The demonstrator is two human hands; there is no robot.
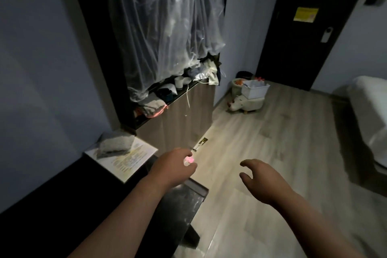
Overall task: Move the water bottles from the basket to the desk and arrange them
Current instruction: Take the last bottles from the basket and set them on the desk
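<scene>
My left hand (173,164) is closed around a water bottle; only its pink cap (188,160) shows between the fingers, above the right end of the dark desk (41,216). My right hand (263,180) hovers over the wooden floor with fingers apart and nothing in it. Far across the room a white basket (254,90) sits on a small animal-shaped stool (246,103), with several bottles standing inside it, their caps just visible.
A paper sheet (129,158) with a grey cloth bundle (116,144) lies on the desk's far end. A cabinet with plastic-covered clothes (167,27) stands behind. A bed (370,115) is at the right, a dark door (303,27) at the back.
</scene>
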